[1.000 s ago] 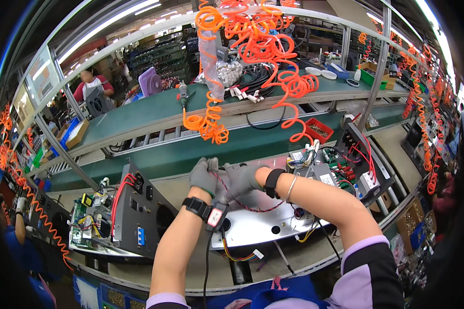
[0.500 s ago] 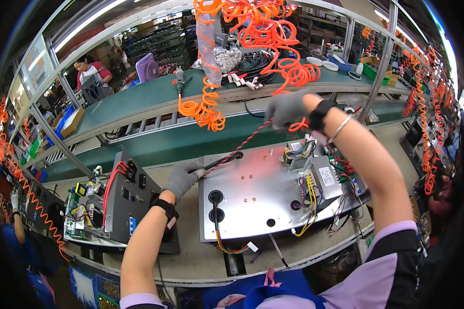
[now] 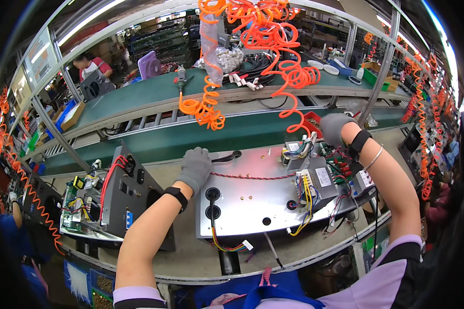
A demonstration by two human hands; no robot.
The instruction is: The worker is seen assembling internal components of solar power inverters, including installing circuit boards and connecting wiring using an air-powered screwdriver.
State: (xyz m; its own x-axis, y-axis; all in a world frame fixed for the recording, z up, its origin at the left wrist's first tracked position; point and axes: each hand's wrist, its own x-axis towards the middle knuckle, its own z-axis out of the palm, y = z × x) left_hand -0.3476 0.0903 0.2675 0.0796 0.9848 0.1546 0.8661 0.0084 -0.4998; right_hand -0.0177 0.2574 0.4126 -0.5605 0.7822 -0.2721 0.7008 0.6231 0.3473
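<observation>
My left hand point(image 3: 196, 169), in a grey glove, is closed at the left edge of a shiny metal chassis panel point(image 3: 252, 203). It grips a black cable point(image 3: 223, 158) that comes out of a grommeted hole near the panel's far edge. A twisted red-and-dark wire point(image 3: 252, 177) runs from beside this hand across the panel to a boxed power module point(image 3: 322, 177). My right hand point(image 3: 336, 129), also gloved, is beyond the panel's far right corner, beside a red bin point(image 3: 311, 123). Its fingers are mostly hidden behind the back of the hand.
A second grey unit point(image 3: 131, 190) with exposed circuit boards stands to the left. Orange coiled hoses point(image 3: 294, 72) hang over the green conveyor point(image 3: 165, 144). Loose yellow and blue wires point(image 3: 308, 206) lie by the module. A person point(image 3: 93, 69) is at the far left.
My right hand has let go of the twisted wire and moved right, to the red bin. The wire, taut and raised before, now lies across the panel. My left hand has shifted slightly up and right.
</observation>
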